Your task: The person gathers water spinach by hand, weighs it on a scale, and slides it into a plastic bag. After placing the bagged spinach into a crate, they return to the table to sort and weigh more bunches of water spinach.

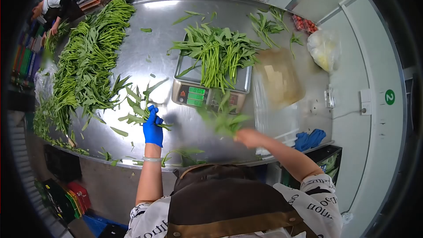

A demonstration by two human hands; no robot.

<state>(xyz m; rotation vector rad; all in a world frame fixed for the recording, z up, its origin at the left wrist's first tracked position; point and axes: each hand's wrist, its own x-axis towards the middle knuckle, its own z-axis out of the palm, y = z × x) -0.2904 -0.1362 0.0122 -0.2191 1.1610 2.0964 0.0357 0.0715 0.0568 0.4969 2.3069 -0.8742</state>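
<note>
Greens sorted at the scale, both hands loaded

Far left, a long heap of greens [83, 66] runs down the steel table [150, 57], with a co-worker [50, 6] bent over its far end. Moving in: the left hand [153, 128], in a blue glove, is closed around a few leafy stems [134, 105], held just above the table near the front edge. Centre, the scale [196, 94] carries a fanned pile of greens [218, 55]. Just in front of it, the bare right hand [247, 137] is blurred but wrapped on a loose bunch [224, 121], leaves towards the scale. Right side: a spare pair of blue gloves [309, 139] at the table's corner, a plastic bag [324, 48] beyond.
</note>
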